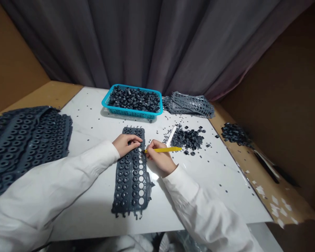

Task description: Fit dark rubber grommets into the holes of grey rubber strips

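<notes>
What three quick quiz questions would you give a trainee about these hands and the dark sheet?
1. True or false: the right hand holds a yellow-handled tool.
2. What fills the blue plastic basket? A: small dark ring-shaped pieces. B: white cloth. C: yellow pens.
3. Fill in: the left hand lies on a dark moulded sheet, whose open round holes run down its ____ side.

Key: 1 true; 2 A; 3 right.

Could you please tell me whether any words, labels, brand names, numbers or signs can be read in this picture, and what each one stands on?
None can be read: no text shows on the yellow tool, the moulded sheet or the blue basket.
</notes>
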A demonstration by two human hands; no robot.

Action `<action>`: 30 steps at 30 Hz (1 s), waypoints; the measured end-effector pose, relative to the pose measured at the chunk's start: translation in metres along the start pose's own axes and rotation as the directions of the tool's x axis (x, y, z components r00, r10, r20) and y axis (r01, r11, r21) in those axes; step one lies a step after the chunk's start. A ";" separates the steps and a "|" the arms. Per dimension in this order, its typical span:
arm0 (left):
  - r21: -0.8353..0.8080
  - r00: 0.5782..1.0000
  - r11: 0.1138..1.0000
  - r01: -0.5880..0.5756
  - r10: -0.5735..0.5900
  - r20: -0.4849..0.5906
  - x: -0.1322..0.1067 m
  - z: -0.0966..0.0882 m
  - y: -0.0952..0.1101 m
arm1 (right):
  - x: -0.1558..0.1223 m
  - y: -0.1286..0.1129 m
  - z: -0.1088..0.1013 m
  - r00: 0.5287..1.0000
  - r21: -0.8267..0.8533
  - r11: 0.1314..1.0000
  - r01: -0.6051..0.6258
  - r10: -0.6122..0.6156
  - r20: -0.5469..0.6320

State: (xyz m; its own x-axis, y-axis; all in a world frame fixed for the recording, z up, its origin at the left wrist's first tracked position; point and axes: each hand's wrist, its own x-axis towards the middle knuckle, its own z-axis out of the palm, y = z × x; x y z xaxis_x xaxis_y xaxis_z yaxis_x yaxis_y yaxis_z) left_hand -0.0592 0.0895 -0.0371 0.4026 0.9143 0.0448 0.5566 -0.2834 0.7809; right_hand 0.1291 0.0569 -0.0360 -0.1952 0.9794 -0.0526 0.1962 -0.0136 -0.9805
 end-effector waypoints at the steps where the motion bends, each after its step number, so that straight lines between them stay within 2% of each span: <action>1: -0.005 1.000 1.000 -0.002 0.002 -0.004 0.000 0.001 -0.001 | 0.000 0.000 0.000 1.000 -0.001 1.000 0.002 -0.002 0.000; 8: -0.012 0.999 1.000 -0.024 0.023 -0.038 -0.001 0.004 -0.002 | -0.003 0.002 0.000 1.000 0.003 1.000 0.011 -0.011 -0.004; 10: -0.002 0.999 0.999 -0.032 0.032 -0.044 -0.001 0.005 -0.002 | -0.005 -0.002 -0.001 0.997 0.048 0.997 0.054 -0.051 -0.062; 13: -0.004 0.998 0.999 -0.036 0.036 -0.055 -0.002 0.006 -0.002 | -0.007 -0.011 -0.003 0.971 0.069 0.981 0.183 -0.170 -0.169; 16: -0.026 0.997 0.999 -0.034 0.032 -0.065 -0.002 0.007 -0.002 | -0.004 -0.015 -0.004 0.956 -0.113 0.955 0.275 -0.284 -0.070; 19: -0.066 0.997 0.997 -0.039 0.035 -0.061 -0.001 0.008 -0.003 | 0.001 -0.012 -0.003 0.951 -0.293 0.905 0.308 -0.303 0.063; 25: -0.079 0.996 0.996 -0.049 0.042 -0.082 -0.002 0.009 -0.003 | 0.004 -0.005 -0.001 0.931 -0.258 0.895 0.363 -0.335 0.147; 30: -0.077 0.994 0.994 -0.073 0.066 -0.084 -0.003 0.009 -0.004 | 0.003 -0.002 -0.004 0.933 -0.283 0.893 0.351 -0.310 0.180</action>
State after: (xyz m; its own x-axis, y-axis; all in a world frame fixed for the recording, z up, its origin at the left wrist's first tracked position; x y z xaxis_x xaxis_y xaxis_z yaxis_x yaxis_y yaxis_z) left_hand -0.0559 0.0854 -0.0455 0.3760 0.9147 0.1485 0.4680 -0.3257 0.8215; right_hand 0.1316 0.0605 -0.0337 -0.4156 0.8822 0.2212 0.3781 0.3888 -0.8401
